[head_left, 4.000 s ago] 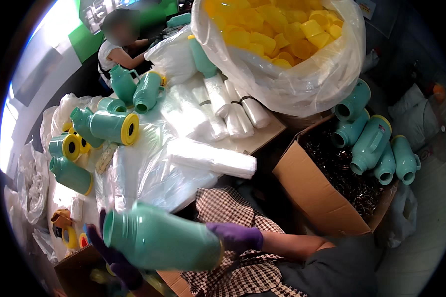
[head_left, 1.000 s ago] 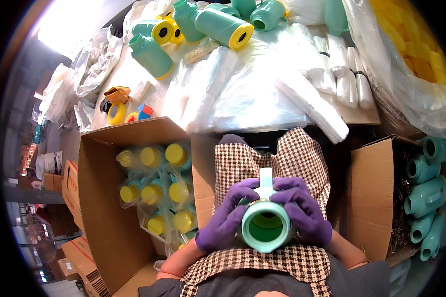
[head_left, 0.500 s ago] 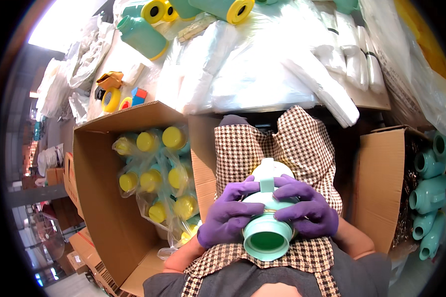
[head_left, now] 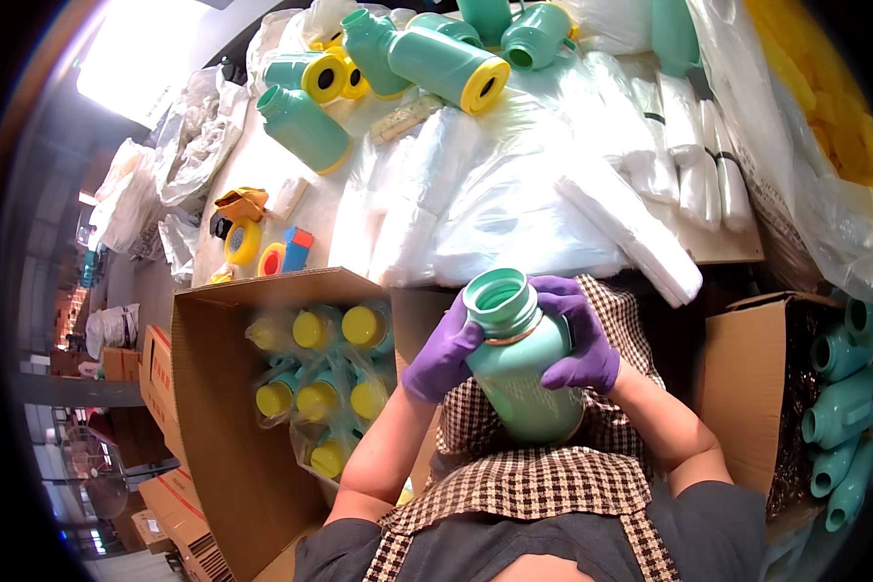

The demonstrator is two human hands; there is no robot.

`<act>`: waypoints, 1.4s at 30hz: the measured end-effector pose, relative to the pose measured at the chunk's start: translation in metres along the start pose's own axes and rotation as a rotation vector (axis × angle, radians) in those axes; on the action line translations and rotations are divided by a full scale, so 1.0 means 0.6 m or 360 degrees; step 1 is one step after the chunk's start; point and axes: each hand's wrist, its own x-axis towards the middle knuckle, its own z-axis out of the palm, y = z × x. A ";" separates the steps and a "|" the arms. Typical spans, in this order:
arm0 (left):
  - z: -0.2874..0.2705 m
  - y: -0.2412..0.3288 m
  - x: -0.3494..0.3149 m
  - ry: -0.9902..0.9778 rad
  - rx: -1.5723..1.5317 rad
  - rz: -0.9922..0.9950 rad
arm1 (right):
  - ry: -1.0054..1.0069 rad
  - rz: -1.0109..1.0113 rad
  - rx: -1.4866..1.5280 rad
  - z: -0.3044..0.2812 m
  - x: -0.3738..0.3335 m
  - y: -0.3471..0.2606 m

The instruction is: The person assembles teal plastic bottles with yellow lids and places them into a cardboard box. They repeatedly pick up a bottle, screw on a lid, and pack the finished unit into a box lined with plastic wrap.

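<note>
Above my lap I hold a teal wide-mouthed jug (head_left: 526, 388), the shell of a thermos by its look, between both purple-gloved hands. Its open threaded mouth points up and away from me, and its base tilts down toward my checked apron (head_left: 524, 485). My left hand (head_left: 443, 351) closes around the left side just below the neck. On the opposite side, my right hand (head_left: 577, 335) wraps the shoulder with fingers behind and thumb in front. A thin reddish-brown ring circles the neck. My right hand hides most of the handle side.
Left of me, an open carton (head_left: 233, 407) holds several bagged yellow-capped bottles (head_left: 317, 400). Another carton (head_left: 747, 388) stands at right, beside stacked teal shells (head_left: 844, 403). Clear plastic bags (head_left: 495, 213), teal jugs (head_left: 446, 68) and a yellow tape roll (head_left: 242, 241) lie on the table ahead.
The jug has turned so its mouth, which faced me, now points up and away. Both hands have shifted from its top to its sides, farther from my body. The view has tilted upward.
</note>
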 end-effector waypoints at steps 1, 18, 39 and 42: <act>-0.003 0.007 0.008 0.0021 -0.0056 -0.0073 | 0.0088 0.0097 0.0121 0.006 -0.003 0.019; -0.018 -0.039 -0.029 -0.0088 -0.0476 -0.0199 | -0.0060 0.0119 -0.0163 0.009 -0.061 -0.073; 0.017 -0.107 0.021 0.0313 0.0835 0.1007 | 0.0282 0.0255 -0.0028 -0.013 -0.123 0.035; 0.008 -0.112 0.025 0.0355 0.0747 0.0972 | 0.0295 0.0298 -0.0142 -0.014 -0.111 0.041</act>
